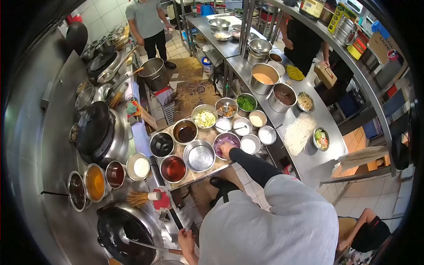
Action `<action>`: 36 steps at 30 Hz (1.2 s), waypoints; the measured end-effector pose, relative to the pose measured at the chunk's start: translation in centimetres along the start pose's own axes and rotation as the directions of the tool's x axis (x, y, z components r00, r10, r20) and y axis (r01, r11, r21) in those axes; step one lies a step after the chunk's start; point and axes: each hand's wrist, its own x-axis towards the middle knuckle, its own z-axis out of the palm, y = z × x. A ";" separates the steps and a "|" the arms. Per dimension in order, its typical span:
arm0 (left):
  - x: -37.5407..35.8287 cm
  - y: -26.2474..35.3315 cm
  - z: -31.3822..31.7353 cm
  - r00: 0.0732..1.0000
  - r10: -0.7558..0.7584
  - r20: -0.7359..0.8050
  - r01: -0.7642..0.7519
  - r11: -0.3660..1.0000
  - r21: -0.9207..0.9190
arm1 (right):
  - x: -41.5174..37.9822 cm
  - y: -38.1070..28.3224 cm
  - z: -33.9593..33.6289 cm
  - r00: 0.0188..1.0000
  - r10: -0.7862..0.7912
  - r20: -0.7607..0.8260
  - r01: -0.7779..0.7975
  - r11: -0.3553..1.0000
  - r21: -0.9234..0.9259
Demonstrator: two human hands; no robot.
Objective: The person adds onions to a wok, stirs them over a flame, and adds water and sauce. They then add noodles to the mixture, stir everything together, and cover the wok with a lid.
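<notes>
My right hand (pixel 226 149) reaches into a metal bowl of chopped purple onion (pixel 219 140); its fingertips are hidden among the pieces. At the lower left, my left hand (pixel 186 240) is closed beside the stove edge, and what it grips is unclear. The wooden-ended handle of a ladle (pixel 152 246) reaches its wrist, while the ladle's other end lies in a dark wok (pixel 126 236). Around the onion bowl stand a pot of clear liquid (pixel 199 156), a pot of red liquid (pixel 173 168), bowls of white powder (pixel 250 144) and a bowl of chopped pale-green vegetable (pixel 204 116).
Sauce pots (pixel 95 181) and a bamboo brush (pixel 140 198) line the stove. A lidded wok (pixel 93 128) sits farther up. The right counter (pixel 309 165) bears noodles (pixel 300 133) and pots. A person (pixel 145 20) stands at the back; others are at the right.
</notes>
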 end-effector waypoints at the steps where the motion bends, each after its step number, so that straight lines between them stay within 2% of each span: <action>1: 0.1 1.1 -0.8 1.000 0.003 -0.008 -0.003 1.000 -0.027 | 0.7 -0.1 0.5 0.997 -0.067 -0.039 0.068 0.997 0.025; 2: 0.2 1.9 -1.5 1.000 0.009 -0.014 -0.010 0.998 -0.054 | 1.4 0.1 0.9 0.988 -0.130 -0.084 0.135 0.990 0.045; 3: -2.1 -0.6 5.9 0.997 -0.042 0.061 0.052 0.986 -0.160 | -4.2 7.9 -3.0 0.998 -0.061 0.009 0.061 0.998 -0.005; 5: -1.7 -0.6 4.5 0.999 -0.040 -0.003 0.038 0.976 -0.216 | -4.7 6.7 -6.3 0.998 -0.032 0.057 0.025 0.993 0.117; 6: -1.2 -0.2 3.3 0.999 0.024 -0.043 -0.030 0.990 -0.136 | -4.4 6.6 -6.6 1.000 0.015 -0.002 -0.015 0.985 0.174; 9: -2.1 0.9 -1.3 0.983 0.023 -0.183 -0.054 0.984 -0.167 | -4.1 5.2 -6.5 0.958 0.166 0.232 -0.263 0.828 0.494; 10: -2.4 0.7 -2.9 0.965 0.017 -0.263 -0.061 0.986 -0.158 | -3.5 5.3 -6.1 0.988 0.131 0.082 -0.154 0.857 0.491; 11: -2.2 0.8 -4.5 0.954 0.048 -0.295 -0.101 0.981 -0.166 | -3.4 5.3 -5.5 0.991 0.134 0.004 -0.106 0.764 0.636; 12: -2.4 0.9 -6.4 0.938 0.064 -0.342 -0.130 0.976 -0.173 | -3.0 5.4 -4.8 0.977 0.188 0.099 -0.193 0.591 0.783; 13: -3.8 0.5 -8.4 0.913 0.061 -0.404 -0.143 0.974 -0.177 | -1.7 6.8 -3.8 0.975 0.157 0.157 -0.220 0.590 0.776; 14: -5.2 0.6 -9.3 0.875 0.047 -0.483 -0.137 0.979 -0.152 | -1.8 7.7 -3.9 0.950 0.139 0.281 -0.312 0.346 0.885; 15: -5.9 0.8 -9.9 0.834 0.041 -0.550 -0.131 0.984 -0.125 | -3.0 6.4 -5.8 0.951 0.105 0.291 -0.306 0.182 0.934; 17: -7.3 -1.9 -11.4 0.748 0.017 -0.663 -0.137 0.982 -0.128 | -4.2 4.6 -8.9 0.951 0.069 0.302 -0.305 0.028 0.952; 19: -8.0 -5.9 -11.3 0.608 0.053 -0.792 -0.070 0.997 0.013 | -4.8 1.8 -11.3 0.977 -0.038 0.209 -0.207 0.056 0.977; 20: -8.3 -7.6 -11.0 0.511 0.070 -0.857 -0.024 0.997 0.067 | -4.4 -0.5 -12.5 0.977 -0.094 0.193 -0.192 0.018 0.981; 21: -9.1 -7.1 -10.4 0.530 0.009 -0.848 0.120 0.989 0.086 | -4.3 -3.5 -13.5 0.970 -0.160 0.182 -0.187 -0.016 0.982; 22: -9.6 -6.8 -9.2 0.500 -0.043 -0.865 0.157 0.987 0.041 | -4.0 -6.8 -13.9 0.952 -0.236 0.194 -0.214 -0.060 0.975; 23: -9.8 -8.7 -8.5 0.534 -0.157 -0.831 0.213 0.976 -0.047 | -4.0 -10.3 -14.3 0.925 -0.314 0.212 -0.258 -0.110 0.960; 24: -10.6 -6.7 -7.4 0.562 -0.267 -0.782 0.249 0.957 -0.148 | -3.1 -13.5 -13.8 0.879 -0.424 0.218 -0.298 -0.131 0.946; 25: -8.0 -14.1 -5.4 0.600 -0.267 -0.754 0.127 0.963 -0.239 | -2.0 -16.6 -13.3 0.821 -0.527 0.221 -0.341 -0.141 0.929; 27: -8.1 -8.1 -3.1 0.694 -0.404 -0.596 0.033 0.845 -0.534 | -3.1 -26.0 -14.4 0.701 -0.662 0.266 -0.343 0.015 0.939; 29: -6.5 -6.7 -1.7 0.767 -0.417 -0.488 -0.109 0.665 -0.739 | -4.2 -35.4 -14.4 0.581 -0.727 0.365 -0.364 0.168 0.916; 30: -7.0 -4.1 -2.3 0.815 -0.397 -0.422 -0.185 0.513 -0.838 | -5.3 -39.9 -14.6 0.539 -0.718 0.441 -0.371 0.268 0.889; 31: -6.7 -3.8 -2.6 0.802 -0.385 -0.456 -0.278 0.435 -0.856 | -5.8 -43.8 -13.8 0.481 -0.773 0.413 -0.283 0.308 0.908; 32: -6.5 -3.7 -2.8 0.784 -0.377 -0.492 -0.370 0.352 -0.860 | -7.1 -47.8 -12.5 0.535 -0.783 0.318 -0.127 0.297 0.946; 33: -6.2 -3.4 -3.1 0.762 -0.372 -0.530 -0.460 0.265 -0.848 | -6.9 -50.6 -9.8 0.510 -0.829 0.229 0.105 0.324 0.940; 34: -7.2 -0.8 -4.2 0.743 -0.417 -0.524 -0.498 0.178 -0.849 | -6.9 -53.4 -7.3 0.466 -0.867 0.178 0.161 0.281 0.946; 35: -7.6 0.1 -5.3 0.757 -0.397 -0.519 -0.522 0.110 -0.846 | -6.5 -56.4 -4.4 0.412 -0.911 0.012 0.387 0.187 0.903; 36: -8.0 0.5 -6.1 0.770 -0.376 -0.515 -0.542 0.041 -0.840 | -5.0 -59.0 -0.7 0.257 -0.956 -0.142 0.622 0.051 0.781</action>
